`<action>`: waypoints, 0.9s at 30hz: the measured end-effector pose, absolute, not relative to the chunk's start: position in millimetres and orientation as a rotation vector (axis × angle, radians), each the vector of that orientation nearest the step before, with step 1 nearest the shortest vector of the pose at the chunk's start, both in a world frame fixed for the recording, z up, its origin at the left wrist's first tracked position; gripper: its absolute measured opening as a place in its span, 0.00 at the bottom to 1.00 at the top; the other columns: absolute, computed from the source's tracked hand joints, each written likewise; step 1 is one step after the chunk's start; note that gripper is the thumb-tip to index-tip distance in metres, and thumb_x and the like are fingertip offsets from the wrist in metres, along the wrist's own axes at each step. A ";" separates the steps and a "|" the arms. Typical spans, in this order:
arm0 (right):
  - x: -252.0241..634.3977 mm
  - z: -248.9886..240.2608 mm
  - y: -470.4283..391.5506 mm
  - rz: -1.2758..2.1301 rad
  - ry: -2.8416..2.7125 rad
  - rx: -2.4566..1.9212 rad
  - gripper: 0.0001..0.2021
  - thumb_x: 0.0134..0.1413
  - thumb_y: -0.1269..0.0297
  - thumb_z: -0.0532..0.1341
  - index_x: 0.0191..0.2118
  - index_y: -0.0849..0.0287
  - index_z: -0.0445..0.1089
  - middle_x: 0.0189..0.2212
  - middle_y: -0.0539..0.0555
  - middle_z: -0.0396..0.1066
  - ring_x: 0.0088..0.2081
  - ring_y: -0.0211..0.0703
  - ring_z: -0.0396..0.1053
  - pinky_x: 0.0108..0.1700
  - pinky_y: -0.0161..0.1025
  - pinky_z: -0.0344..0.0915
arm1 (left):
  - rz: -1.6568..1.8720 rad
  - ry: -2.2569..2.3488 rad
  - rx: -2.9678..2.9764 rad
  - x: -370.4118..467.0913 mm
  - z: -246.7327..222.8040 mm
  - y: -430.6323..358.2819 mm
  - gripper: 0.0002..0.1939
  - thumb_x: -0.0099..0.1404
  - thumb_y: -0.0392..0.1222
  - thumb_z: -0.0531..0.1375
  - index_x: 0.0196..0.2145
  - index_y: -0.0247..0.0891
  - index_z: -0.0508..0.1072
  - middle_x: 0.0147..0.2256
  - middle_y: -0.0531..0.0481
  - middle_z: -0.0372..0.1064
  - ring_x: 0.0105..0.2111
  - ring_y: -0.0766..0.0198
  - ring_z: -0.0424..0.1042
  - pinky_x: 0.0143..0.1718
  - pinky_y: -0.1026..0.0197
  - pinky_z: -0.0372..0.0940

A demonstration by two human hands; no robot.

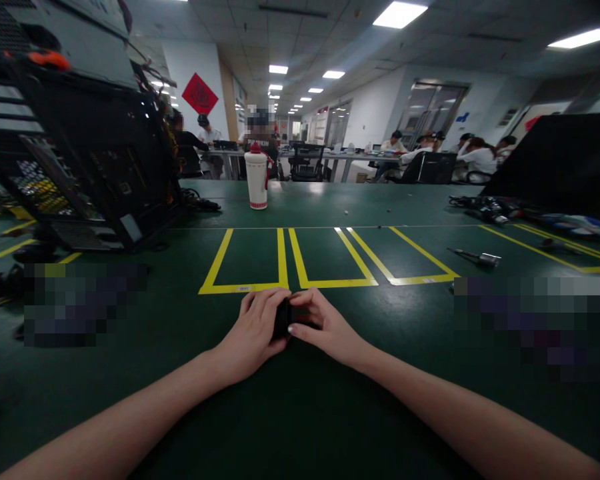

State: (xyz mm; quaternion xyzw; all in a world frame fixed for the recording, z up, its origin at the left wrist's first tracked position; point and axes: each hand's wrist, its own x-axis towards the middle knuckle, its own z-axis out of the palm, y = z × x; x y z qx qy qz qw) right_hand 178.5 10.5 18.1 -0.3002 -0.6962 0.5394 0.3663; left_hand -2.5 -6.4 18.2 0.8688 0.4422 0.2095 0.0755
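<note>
Both of my hands meet at the middle of the dark green table (330, 393), just below the yellow tape outlines (250, 289). Between them is a small black object (282, 319), mostly covered, whose kind I cannot make out. My left hand (257, 330) wraps around its left side, with the fingers over the top and the thumb at the near side. On the right, my right hand (327, 327) curves in, its thumb and fingertips at the object's right edge. A gap shows between that thumb and the fingers.
An open black computer case (125, 167) stands at the left. A white bottle with a red lid (257, 179) is at the far middle. On the right lie a metal-ended tool (475, 257) and black cables (485, 208). Several people sit at tables beyond.
</note>
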 end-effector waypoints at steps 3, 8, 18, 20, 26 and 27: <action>178.4 19.0 10.7 1.441 -1.751 -0.782 0.11 0.49 0.66 0.58 0.39 0.55 0.60 0.41 0.50 0.60 0.45 0.40 0.63 0.47 0.44 0.64 | 0.650 1.323 2.609 -2.4 18.2 -5.7 0.30 0.56 0.36 0.57 0.54 0.40 0.46 0.52 0.44 0.52 0.52 0.54 0.54 0.54 0.45 0.47; 177.9 17.6 12.8 1.449 -1.743 -0.850 0.13 0.49 0.66 0.59 0.42 0.55 0.59 0.42 0.51 0.62 0.47 0.42 0.62 0.49 0.46 0.62 | 0.662 1.311 2.614 -2.4 19.3 -6.0 0.30 0.56 0.35 0.57 0.53 0.40 0.46 0.52 0.43 0.53 0.52 0.54 0.54 0.54 0.45 0.47; 178.5 17.7 11.2 1.422 -1.779 -0.765 0.15 0.47 0.68 0.60 0.42 0.55 0.59 0.42 0.51 0.59 0.46 0.41 0.62 0.50 0.44 0.61 | 0.649 1.310 2.611 -2.2 20.4 -7.7 0.31 0.56 0.35 0.56 0.54 0.40 0.46 0.52 0.43 0.53 0.53 0.54 0.54 0.54 0.44 0.46; 178.0 17.8 11.1 1.433 -1.758 -0.775 0.12 0.48 0.66 0.59 0.40 0.55 0.59 0.41 0.51 0.60 0.46 0.41 0.62 0.48 0.43 0.62 | 0.659 1.307 2.613 -2.2 20.7 -7.7 0.30 0.57 0.36 0.56 0.53 0.40 0.46 0.52 0.43 0.53 0.53 0.54 0.54 0.54 0.44 0.47; 177.8 20.5 12.0 1.437 -1.761 -0.868 0.14 0.49 0.65 0.58 0.43 0.55 0.58 0.43 0.53 0.61 0.47 0.43 0.61 0.49 0.46 0.61 | 0.666 1.300 2.616 -2.1 21.4 -7.6 0.30 0.57 0.36 0.57 0.53 0.39 0.47 0.52 0.43 0.54 0.52 0.55 0.55 0.54 0.45 0.48; 178.0 21.1 12.1 1.441 -1.768 -0.879 0.15 0.49 0.65 0.58 0.44 0.56 0.58 0.43 0.53 0.61 0.47 0.43 0.61 0.50 0.46 0.61 | 0.666 1.299 2.615 -2.2 21.5 -7.6 0.30 0.57 0.36 0.57 0.54 0.40 0.47 0.52 0.43 0.53 0.52 0.55 0.55 0.54 0.45 0.48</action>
